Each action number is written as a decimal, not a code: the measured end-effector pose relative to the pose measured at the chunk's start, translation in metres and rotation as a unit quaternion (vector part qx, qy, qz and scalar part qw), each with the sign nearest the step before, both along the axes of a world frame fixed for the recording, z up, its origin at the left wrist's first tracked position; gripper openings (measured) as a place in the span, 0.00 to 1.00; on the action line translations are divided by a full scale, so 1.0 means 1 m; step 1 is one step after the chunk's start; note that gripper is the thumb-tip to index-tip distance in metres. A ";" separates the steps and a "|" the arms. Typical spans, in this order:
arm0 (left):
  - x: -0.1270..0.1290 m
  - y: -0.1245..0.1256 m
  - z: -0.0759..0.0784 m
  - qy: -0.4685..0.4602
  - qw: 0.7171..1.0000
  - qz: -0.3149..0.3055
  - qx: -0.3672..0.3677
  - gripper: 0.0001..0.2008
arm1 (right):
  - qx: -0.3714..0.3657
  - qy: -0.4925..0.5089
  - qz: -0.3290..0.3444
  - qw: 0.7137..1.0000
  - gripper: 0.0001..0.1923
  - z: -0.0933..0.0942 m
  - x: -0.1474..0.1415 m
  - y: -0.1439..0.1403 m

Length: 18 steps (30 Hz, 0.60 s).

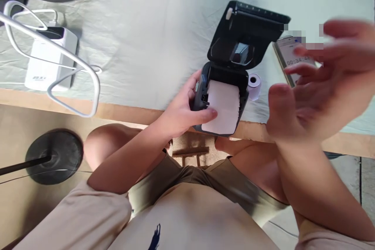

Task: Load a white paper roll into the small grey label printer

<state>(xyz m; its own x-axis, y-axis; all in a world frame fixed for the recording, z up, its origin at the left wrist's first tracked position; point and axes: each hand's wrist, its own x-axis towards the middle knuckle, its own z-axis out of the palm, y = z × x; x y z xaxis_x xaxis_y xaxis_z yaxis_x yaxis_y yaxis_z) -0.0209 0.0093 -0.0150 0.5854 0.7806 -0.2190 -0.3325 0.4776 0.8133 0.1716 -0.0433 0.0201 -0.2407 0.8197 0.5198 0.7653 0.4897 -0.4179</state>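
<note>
Left hand [181, 111] grips the black printer [225, 86] at the table edge [123, 111], fingers wrapped round its side, thumb on the paper roll [223, 105] seated inside; lid up. Right hand [316, 86] hovers open, blurred, empty. Spare roll [254, 84] just beside printer.

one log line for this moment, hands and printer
left hand: grips printer | lid: open | paper roll: seated inside | right hand: open, raised, blurred, holding nothing
</note>
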 end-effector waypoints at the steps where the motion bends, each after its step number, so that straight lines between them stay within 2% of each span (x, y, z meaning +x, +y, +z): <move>1: -0.001 0.000 -0.002 0.009 1.000 -0.004 0.010 0.44 | -0.004 0.011 -0.007 1.000 0.22 -0.001 -0.001 0.002; 5: -0.003 0.001 -0.006 0.029 0.999 -0.011 0.016 0.48 | -0.016 0.053 -0.040 0.998 0.23 -0.005 0.003 0.005; 9: -0.004 0.000 -0.002 0.037 0.999 -0.007 0.021 0.47 | -0.007 0.095 -0.062 0.993 0.23 -0.009 0.017 0.002; 14: -0.004 -0.005 0.006 -0.011 1.000 0.008 -0.006 0.34 | 0.053 0.093 0.002 0.994 0.16 -0.008 0.018 0.000; 18: -0.003 -0.006 0.008 -0.017 1.000 0.006 -0.020 0.27 | 0.039 0.112 0.035 0.992 0.19 -0.006 0.006 -0.003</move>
